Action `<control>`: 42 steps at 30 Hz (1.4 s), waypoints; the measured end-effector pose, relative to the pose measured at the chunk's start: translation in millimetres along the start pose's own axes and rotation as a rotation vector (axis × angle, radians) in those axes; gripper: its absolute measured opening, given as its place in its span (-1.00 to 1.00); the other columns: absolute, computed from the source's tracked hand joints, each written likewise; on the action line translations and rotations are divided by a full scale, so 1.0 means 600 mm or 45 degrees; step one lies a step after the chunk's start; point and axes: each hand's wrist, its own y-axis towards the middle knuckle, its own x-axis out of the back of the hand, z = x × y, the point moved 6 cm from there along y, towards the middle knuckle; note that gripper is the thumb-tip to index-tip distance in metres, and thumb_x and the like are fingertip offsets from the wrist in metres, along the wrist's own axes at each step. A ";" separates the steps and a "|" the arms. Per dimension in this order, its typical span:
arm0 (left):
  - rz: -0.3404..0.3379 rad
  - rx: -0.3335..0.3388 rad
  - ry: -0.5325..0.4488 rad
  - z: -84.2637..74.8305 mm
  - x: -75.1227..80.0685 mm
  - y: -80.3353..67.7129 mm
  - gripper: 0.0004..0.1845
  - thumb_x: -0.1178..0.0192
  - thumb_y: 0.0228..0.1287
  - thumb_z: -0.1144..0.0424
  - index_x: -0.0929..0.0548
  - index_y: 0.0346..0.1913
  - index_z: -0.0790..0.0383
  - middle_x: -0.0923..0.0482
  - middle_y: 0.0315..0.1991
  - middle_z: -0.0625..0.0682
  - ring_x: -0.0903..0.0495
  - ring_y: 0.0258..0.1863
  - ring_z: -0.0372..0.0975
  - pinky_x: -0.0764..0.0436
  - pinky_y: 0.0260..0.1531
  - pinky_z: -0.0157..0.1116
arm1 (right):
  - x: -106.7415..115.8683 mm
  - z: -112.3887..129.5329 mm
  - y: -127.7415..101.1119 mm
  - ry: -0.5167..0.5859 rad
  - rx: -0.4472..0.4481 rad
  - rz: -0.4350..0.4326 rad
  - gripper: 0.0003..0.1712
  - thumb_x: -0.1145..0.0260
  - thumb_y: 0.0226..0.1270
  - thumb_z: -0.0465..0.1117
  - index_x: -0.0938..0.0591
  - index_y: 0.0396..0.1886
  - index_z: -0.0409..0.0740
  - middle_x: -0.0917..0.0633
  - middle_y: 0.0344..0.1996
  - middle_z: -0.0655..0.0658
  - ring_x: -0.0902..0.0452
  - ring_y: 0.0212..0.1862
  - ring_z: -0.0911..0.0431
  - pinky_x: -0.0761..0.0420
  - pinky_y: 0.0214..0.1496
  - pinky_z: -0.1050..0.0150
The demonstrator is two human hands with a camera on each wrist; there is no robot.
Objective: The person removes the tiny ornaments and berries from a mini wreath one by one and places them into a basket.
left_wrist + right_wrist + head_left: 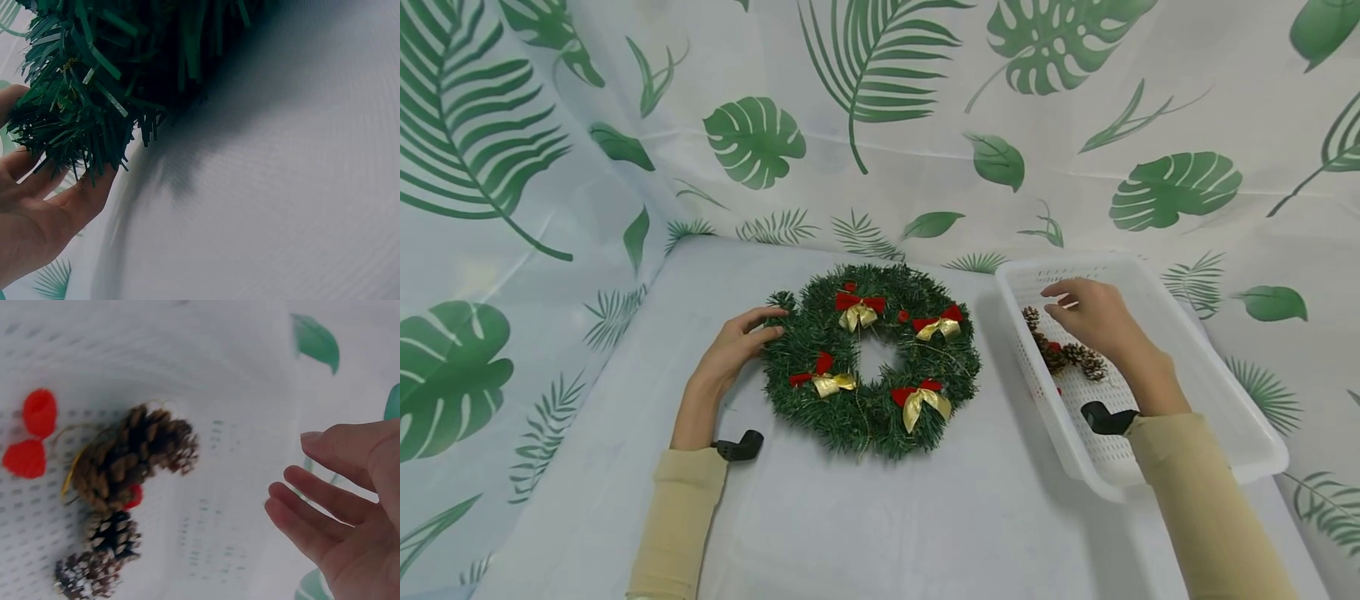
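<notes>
A green tinsel wreath lies on the table, dressed with several red-and-gold bows and small red berries. At its left rim my left hand holds the edge. In the left wrist view, the thumb and fingers of this hand lie around a tuft of the wreath. Above the white basket is my right hand, holding nothing. Brown pine cones, some white-tipped, lie inside the basket, apart from the right hand.
Red berry-like pieces lie on the basket's perforated floor. A white cloth covers the table. Leaf-printed sheets hang at the back and sides. The basket stands right of the wreath.
</notes>
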 end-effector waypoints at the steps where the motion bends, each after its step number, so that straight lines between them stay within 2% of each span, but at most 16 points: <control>1: 0.000 0.000 0.000 0.000 0.000 0.000 -0.50 -0.20 0.53 0.11 -0.50 0.44 0.11 -0.12 0.61 0.04 -0.41 0.28 0.03 -0.46 0.03 -0.12 | 0.003 0.007 0.001 0.003 0.006 -0.002 -0.67 -0.24 0.52 -0.28 -0.67 0.12 -0.40 -0.67 0.09 -0.51 -0.68 0.00 -0.39 -0.64 -0.01 -0.26; 11: 0.003 -0.003 0.005 -0.002 0.003 -0.003 -0.50 -0.19 0.53 0.11 -0.49 0.44 0.11 -0.11 0.62 0.05 -0.41 0.30 0.04 -0.48 0.04 -0.12 | 0.027 0.075 0.011 0.038 0.043 -0.007 -0.66 -0.27 0.48 -0.30 -0.67 0.15 -0.37 -0.65 0.15 -0.47 -0.66 0.05 -0.39 -0.62 0.09 -0.24; 18: 0.000 0.000 -0.001 -0.004 0.003 -0.001 -0.50 -0.20 0.53 0.12 -0.49 0.44 0.12 -0.08 0.63 0.05 -0.40 0.32 0.07 -0.46 0.08 -0.09 | 0.027 0.109 0.018 0.073 0.080 0.008 -0.66 -0.27 0.49 -0.28 -0.66 0.16 -0.35 -0.63 0.20 -0.44 -0.65 0.11 -0.38 -0.62 0.13 -0.23; 29: 0.003 -0.007 0.002 -0.005 0.001 -0.002 -0.48 -0.20 0.53 0.12 -0.47 0.46 0.16 -0.06 0.64 0.09 -0.36 0.39 0.11 -0.43 0.19 -0.03 | 0.011 0.137 0.033 0.106 0.125 0.034 -0.66 -0.28 0.48 -0.32 -0.66 0.17 -0.36 -0.64 0.20 -0.42 -0.62 0.15 -0.37 -0.62 0.18 -0.20; 36: -0.006 0.002 -0.006 -0.002 0.001 0.000 -0.48 -0.22 0.51 0.12 -0.49 0.44 0.15 -0.06 0.64 0.09 -0.35 0.41 0.11 -0.41 0.28 0.08 | -0.004 0.150 0.041 0.128 0.150 0.041 -0.66 -0.29 0.47 -0.34 -0.66 0.16 -0.38 -0.65 0.17 -0.42 -0.62 0.16 -0.36 -0.61 0.19 -0.21; 42: -0.005 0.003 -0.009 -0.002 0.002 0.000 -0.49 -0.22 0.51 0.12 -0.50 0.44 0.16 -0.07 0.64 0.08 -0.37 0.40 0.12 -0.41 0.26 0.05 | -0.021 0.160 0.052 0.151 0.177 0.055 -0.66 -0.29 0.45 -0.37 -0.66 0.15 -0.40 -0.68 0.13 -0.42 -0.63 0.14 -0.35 -0.62 0.18 -0.19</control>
